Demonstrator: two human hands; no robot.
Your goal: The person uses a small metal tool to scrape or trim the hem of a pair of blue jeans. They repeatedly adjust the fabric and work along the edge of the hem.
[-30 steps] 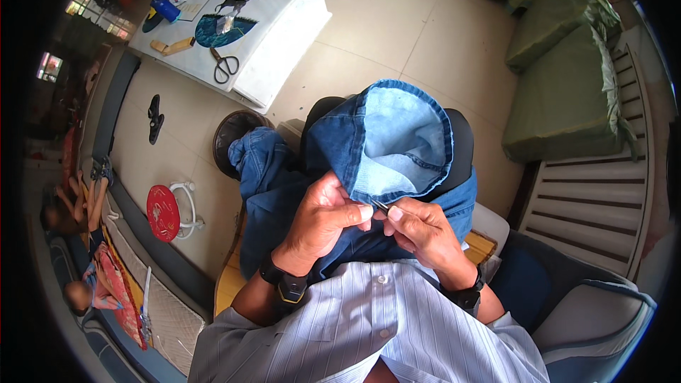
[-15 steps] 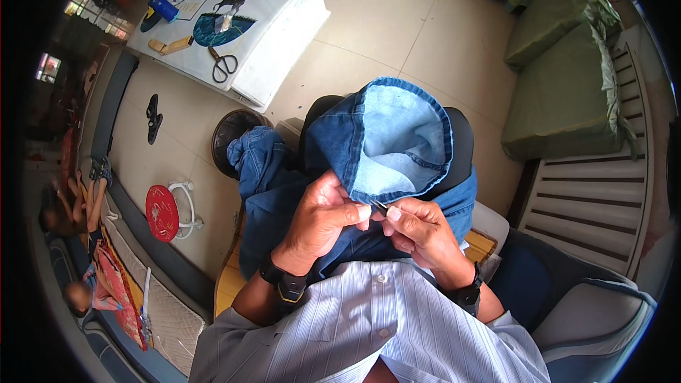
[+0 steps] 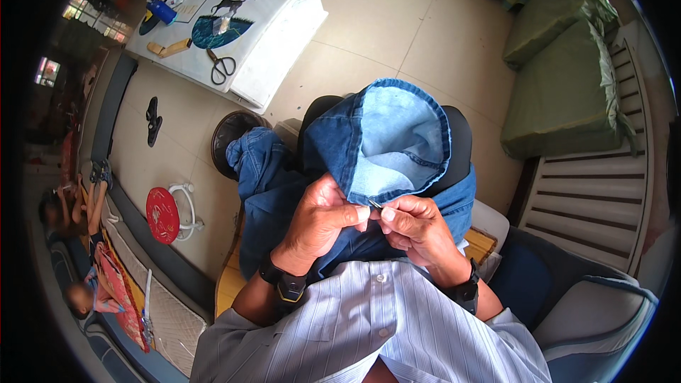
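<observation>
Blue denim jeans [image 3: 330, 135] lie across my lap, one leg opening turned toward me so its pale inside and dark hem show. My left hand [image 3: 319, 220] pinches the near edge of that hem between thumb and fingers. Close beside it, my right hand [image 3: 418, 227] grips a small dark metal tool [image 3: 375, 204] with a slim pointed end, held against the hem by my left thumb. Most of the tool is hidden in my fingers, so its exact kind cannot be made out.
A white table [image 3: 277, 35] at the far left bears black-handled scissors [image 3: 221, 67] and a blue bottle [image 3: 162, 10]. A dark bin [image 3: 225, 143] and a red-topped stool [image 3: 163, 215] stand at left. Two people rest farther left. Green-covered cushions [image 3: 564, 99] and a slatted bench [image 3: 589, 198] are at right.
The tool in my right hand has shifted slightly left, toward my left thumb, and its angle differs a little. My left hand keeps its pinch on the hem.
</observation>
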